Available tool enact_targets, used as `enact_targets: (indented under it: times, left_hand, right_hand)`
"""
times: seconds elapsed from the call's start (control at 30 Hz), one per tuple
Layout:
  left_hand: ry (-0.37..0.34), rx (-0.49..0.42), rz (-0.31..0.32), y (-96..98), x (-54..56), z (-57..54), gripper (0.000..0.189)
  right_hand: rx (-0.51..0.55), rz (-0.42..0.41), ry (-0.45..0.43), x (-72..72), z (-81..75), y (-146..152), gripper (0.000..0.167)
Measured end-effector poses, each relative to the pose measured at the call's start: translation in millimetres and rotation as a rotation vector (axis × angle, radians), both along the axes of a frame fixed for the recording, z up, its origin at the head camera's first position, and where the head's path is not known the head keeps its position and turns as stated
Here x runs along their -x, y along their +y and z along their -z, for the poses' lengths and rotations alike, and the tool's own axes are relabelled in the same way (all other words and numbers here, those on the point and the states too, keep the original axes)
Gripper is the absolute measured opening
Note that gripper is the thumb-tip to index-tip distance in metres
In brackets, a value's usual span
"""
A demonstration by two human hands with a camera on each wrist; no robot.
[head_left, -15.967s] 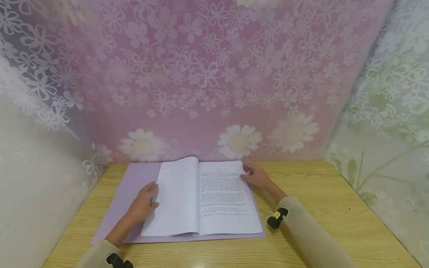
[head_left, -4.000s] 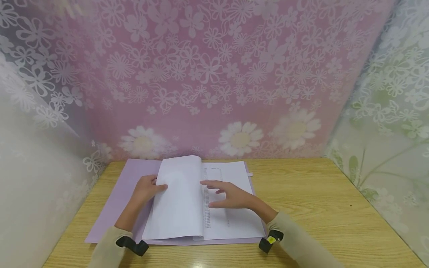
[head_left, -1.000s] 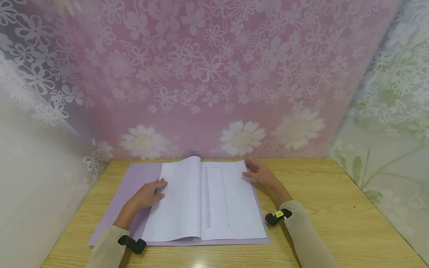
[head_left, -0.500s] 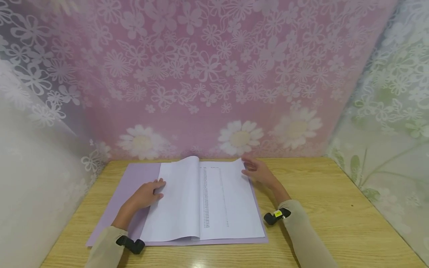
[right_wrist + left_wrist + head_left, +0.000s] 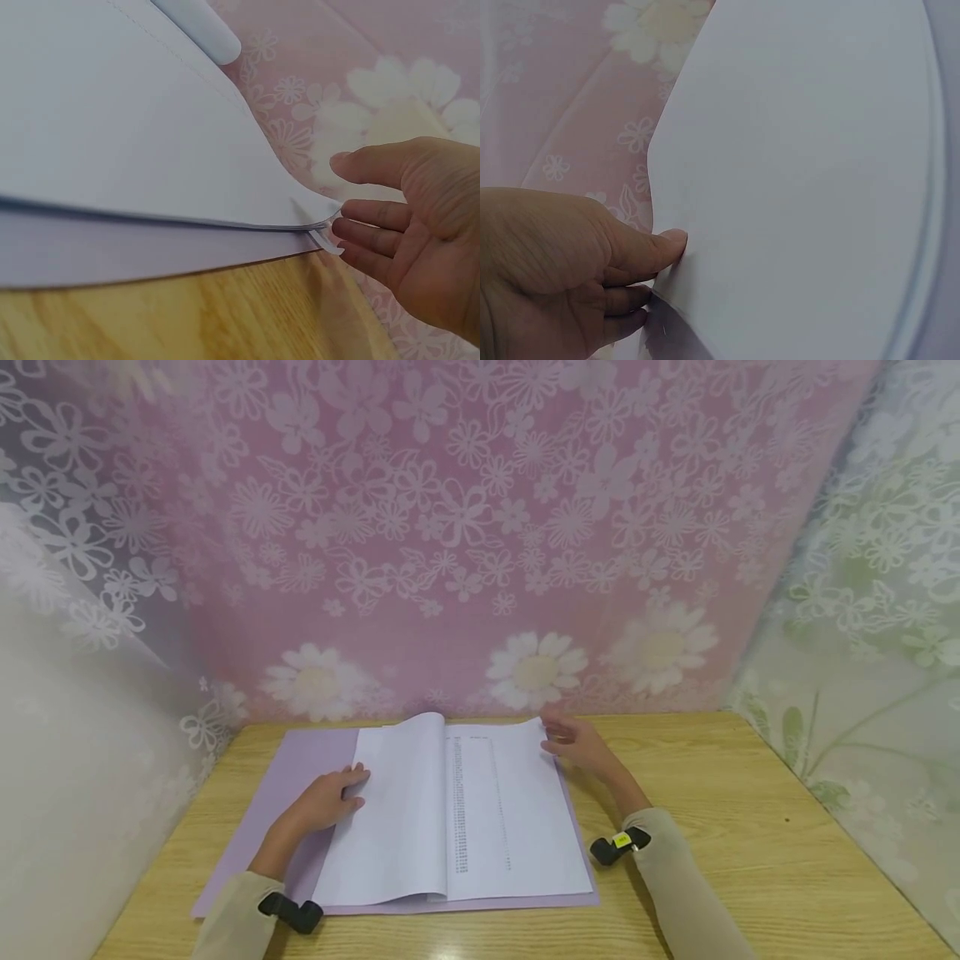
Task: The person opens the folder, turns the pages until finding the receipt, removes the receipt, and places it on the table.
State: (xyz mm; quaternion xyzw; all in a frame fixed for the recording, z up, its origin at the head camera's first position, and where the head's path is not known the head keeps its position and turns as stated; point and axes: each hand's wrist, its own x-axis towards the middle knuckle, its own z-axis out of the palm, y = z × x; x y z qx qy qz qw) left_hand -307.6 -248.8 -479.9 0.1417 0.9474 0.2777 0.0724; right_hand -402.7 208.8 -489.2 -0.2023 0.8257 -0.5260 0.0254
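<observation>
A lilac folder (image 5: pixel 262 827) lies spread out on the table, with white sheets inside. The turned-over pages (image 5: pixel 390 818) on the left show blank backs and bulge near the fold. My left hand (image 5: pixel 318 802) pinches their outer edge; the left wrist view has its thumb (image 5: pixel 671 241) on top and fingers beneath. On the right, the page (image 5: pixel 536 818) bears narrow printed columns, and its far corner curls up. My right hand (image 5: pixel 581 747) is at that corner, fingertips (image 5: pixel 352 210) right against it and the thumb held apart. A small white tab (image 5: pixel 324 241) sticks out below the sheets.
The wood-grain table (image 5: pixel 697 793) extends to the right and in front of the folder. A pink flowered backdrop (image 5: pixel 465 568) rises directly behind it, with pale patterned side panels (image 5: pixel 885 693). Black wrist cameras (image 5: pixel 618 843) sit on both sleeves.
Four seconds ago my right hand was over the page's middle; now it is at the far right corner, which has lifted slightly. Sixteen seconds ago the right page showed paragraphs instead of columns.
</observation>
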Motion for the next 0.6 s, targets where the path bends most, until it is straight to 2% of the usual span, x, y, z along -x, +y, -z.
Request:
enact_targets:
  times: [0.33, 0.47, 0.6]
  left_hand:
    - [-0.004, -0.004, -0.001, -0.1, -0.8, 0.7, 0.052]
    - [0.002, 0.005, -0.006, 0.3, -0.4, 0.1, 0.052]
    - [0.001, 0.007, -0.01, 0.4, -0.5, -0.7, 0.052]
  right_hand:
    - [-0.035, -0.008, -0.001, -2.7, -2.8, -0.8, 0.062]
    - [0.008, 0.001, -0.014, 1.2, -1.0, 0.7, 0.06]
    - [0.066, -0.026, 0.014, 4.0, -1.9, 2.3, 0.058]
